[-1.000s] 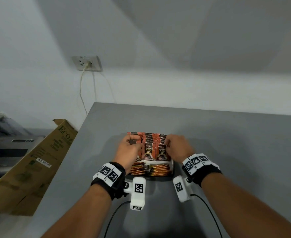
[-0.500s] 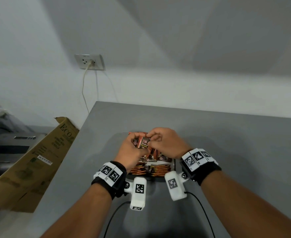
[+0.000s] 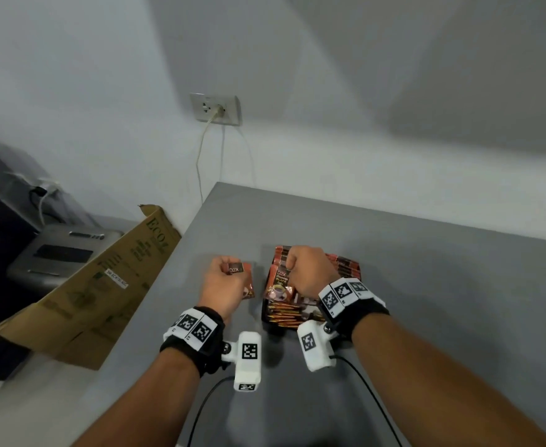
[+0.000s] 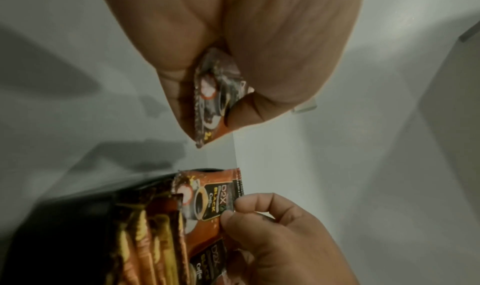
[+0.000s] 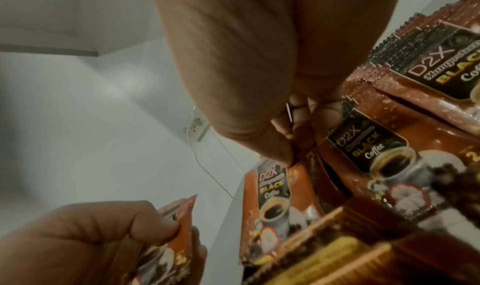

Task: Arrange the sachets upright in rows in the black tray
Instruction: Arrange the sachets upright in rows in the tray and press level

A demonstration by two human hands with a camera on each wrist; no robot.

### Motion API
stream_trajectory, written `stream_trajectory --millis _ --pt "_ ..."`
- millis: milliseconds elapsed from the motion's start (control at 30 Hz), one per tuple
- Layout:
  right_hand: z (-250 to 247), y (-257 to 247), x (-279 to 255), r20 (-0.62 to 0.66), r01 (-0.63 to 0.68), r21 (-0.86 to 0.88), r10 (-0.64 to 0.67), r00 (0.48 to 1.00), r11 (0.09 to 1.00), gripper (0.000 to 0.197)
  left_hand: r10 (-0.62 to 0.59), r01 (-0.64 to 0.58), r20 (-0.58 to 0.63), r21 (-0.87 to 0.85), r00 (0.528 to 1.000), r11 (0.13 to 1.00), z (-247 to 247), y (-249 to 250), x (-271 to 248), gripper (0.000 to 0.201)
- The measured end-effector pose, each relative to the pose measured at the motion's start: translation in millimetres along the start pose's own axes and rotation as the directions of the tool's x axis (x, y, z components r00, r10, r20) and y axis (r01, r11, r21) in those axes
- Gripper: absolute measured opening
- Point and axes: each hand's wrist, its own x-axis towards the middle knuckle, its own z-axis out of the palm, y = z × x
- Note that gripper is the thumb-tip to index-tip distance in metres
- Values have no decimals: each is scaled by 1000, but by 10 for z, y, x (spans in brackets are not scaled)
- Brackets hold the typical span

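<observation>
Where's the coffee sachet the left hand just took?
In the head view the sachet is gripped in the left hand above the grey table, left of the black tray.

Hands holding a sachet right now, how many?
2. The left hand grips one sachet left of the black tray; the right hand pinches a standing sachet in its front row.

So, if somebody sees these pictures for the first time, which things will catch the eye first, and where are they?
First the black tray near the table's front edge, packed with upright orange-brown coffee sachets. Then the two hands: the right hand pinches the front sachet at the tray's left end, and the left hand holds a single sachet above the grey table, left of the tray.
</observation>
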Motion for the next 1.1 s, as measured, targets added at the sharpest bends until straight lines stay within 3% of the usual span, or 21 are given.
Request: stream_trajectory --millis 400,533,667,800,900,1100 --pt "90 40 -3 -27 21 -28 -22 999 999 21 29 -31 16 142 999 989 61 -23 -21 21" --pt "-92 45 -78 -113 66 154 -48 992 986 15 72 -79 60 121 996 989 147 40 -63 18" --pt "-312 16 -197 42 86 324 -105 994 942 14 102 -126 207 107 973 986 317 110 -119 24" --pt "-479 239 -192 -69 17 176 -5 998 984 16 88 -113 191 124 978 986 435 106 -107 22" --pt "-489 433 -233 -54 -53 38 55 997 998 23 71 -103 185 169 980 980 415 80 -86 15" --pt "-240 528 -315 -21 -97 -62 96 995 993 17 76 -141 224 287 972 947 374 64 -175 14"
